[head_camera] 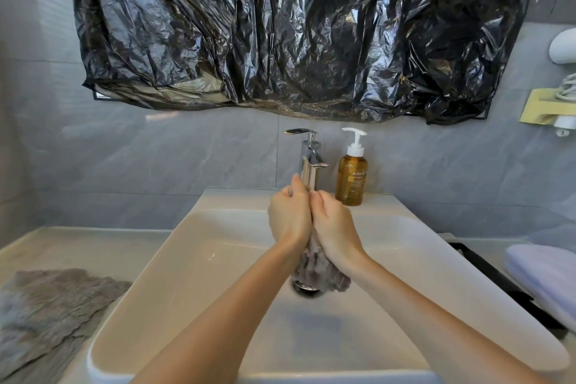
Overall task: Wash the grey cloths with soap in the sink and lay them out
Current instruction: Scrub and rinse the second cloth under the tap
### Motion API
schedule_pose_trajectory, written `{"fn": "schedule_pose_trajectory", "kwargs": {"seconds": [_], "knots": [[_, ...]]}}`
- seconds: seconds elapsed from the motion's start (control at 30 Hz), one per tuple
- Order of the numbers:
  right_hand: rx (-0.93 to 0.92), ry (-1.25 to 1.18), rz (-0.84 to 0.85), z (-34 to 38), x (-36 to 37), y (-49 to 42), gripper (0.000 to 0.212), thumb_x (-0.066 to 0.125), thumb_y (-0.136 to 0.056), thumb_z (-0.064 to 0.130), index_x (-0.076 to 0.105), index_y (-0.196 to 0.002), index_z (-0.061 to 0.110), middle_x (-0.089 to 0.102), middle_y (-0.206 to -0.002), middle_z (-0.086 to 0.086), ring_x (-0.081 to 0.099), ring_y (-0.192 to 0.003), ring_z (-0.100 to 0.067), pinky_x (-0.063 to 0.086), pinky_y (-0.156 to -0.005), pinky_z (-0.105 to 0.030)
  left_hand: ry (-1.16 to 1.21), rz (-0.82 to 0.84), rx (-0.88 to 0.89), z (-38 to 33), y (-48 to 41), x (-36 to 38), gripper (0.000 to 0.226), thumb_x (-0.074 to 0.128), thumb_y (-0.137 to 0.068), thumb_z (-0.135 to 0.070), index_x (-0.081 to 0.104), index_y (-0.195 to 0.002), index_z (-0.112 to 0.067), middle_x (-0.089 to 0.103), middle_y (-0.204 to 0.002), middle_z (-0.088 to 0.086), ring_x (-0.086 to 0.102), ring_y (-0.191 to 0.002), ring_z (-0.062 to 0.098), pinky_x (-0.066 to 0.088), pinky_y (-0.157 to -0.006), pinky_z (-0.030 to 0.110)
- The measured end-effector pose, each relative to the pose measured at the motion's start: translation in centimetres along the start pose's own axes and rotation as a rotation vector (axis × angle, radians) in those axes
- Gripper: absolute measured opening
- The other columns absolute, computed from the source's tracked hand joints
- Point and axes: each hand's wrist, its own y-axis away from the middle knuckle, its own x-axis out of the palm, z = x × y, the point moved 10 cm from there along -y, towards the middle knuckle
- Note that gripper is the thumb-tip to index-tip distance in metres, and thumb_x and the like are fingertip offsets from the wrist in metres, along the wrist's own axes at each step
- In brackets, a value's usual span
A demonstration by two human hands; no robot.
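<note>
Counted two grey textured cloths: one bunched grey cloth (318, 271) at frame centre, hanging above the drain (304, 288) of the one white rectangular sink (202, 274), and one flat grey cloth (53, 309) spread on the counter at lower left. Left hand (288, 218) and right hand (335, 224) were pressed side by side, fingers curled tight round the bunched cloth. One chrome faucet (309, 159) stood just behind the fingertips, one amber pump soap bottle (350, 178) beside it at right; bare basin lay open on both sides of the hands.
</note>
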Motion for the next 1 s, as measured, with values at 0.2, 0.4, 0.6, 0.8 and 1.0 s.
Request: {"fn": "schedule_pose_trajectory", "kwargs": {"seconds": [0.2, 0.4, 0.6, 0.8, 1.0], "knots": [[0.126, -0.024, -0.104, -1.2, -1.6, -1.7, 0.039, 0.033, -0.104, 0.032, 0.056, -0.078, 0.013, 0.061, -0.078, -0.005, 0.057, -0.073, -0.019, 0.040, -0.065, -0.035, 0.013, 0.109, 0.014, 0.5, 1.7, 1.5, 0.046, 0.044, -0.098, -0.036, 0.043, -0.059, -0.013, 0.047, -0.057, 0.002, 0.045, -0.059, 0.019, 0.035, -0.059, 0.031], [0.080, -0.294, -0.043, 0.8, -0.2, -0.1, 0.038, 0.040, -0.103, 0.028, 0.059, -0.077, 0.008, 0.064, -0.074, -0.006, 0.056, -0.070, -0.014, 0.042, -0.066, -0.032, 0.062, -0.049, -0.080, 1.0, -0.2, -0.7, 0.045, 0.045, -0.098, -0.033, 0.040, -0.060, -0.011, 0.044, -0.055, 0.002, 0.040, -0.055, 0.017, 0.032, -0.055, 0.033], [0.179, -0.119, -0.075, -0.9, -1.0, -0.3, 0.038, 0.033, -0.104, 0.029, 0.060, -0.085, 0.012, 0.065, -0.083, -0.005, 0.060, -0.079, -0.019, 0.043, -0.063, -0.030, 0.030, 0.063, -0.034, 0.5, 0.7, 1.0, 0.042, 0.048, -0.096, -0.034, 0.043, -0.060, -0.013, 0.046, -0.058, 0.003, 0.042, -0.058, 0.018, 0.033, -0.059, 0.032], [0.070, -0.179, -0.162, 0.7, -1.7, -1.0, 0.044, 0.035, -0.104, 0.036, 0.049, -0.069, 0.014, 0.055, -0.063, -0.001, 0.055, -0.066, -0.018, 0.043, -0.066, -0.034, -0.044, 0.141, -0.091, 1.9, -0.1, 1.3, 0.034, 0.039, -0.101, -0.031, 0.057, -0.081, -0.010, 0.056, -0.069, 0.001, 0.051, -0.068, 0.019, 0.038, -0.049, 0.013], [-0.011, -0.193, -0.089, 2.1, -0.6, 1.3, 0.037, 0.034, -0.104, 0.032, 0.062, -0.082, 0.021, 0.067, -0.076, 0.001, 0.064, -0.077, -0.014, 0.048, -0.070, -0.031, -0.043, 0.003, -0.042, 0.1, -0.9, -0.8, 0.045, 0.040, -0.099, -0.027, 0.041, -0.058, -0.011, 0.047, -0.057, 0.004, 0.041, -0.055, 0.015, 0.033, -0.051, 0.023]]}}
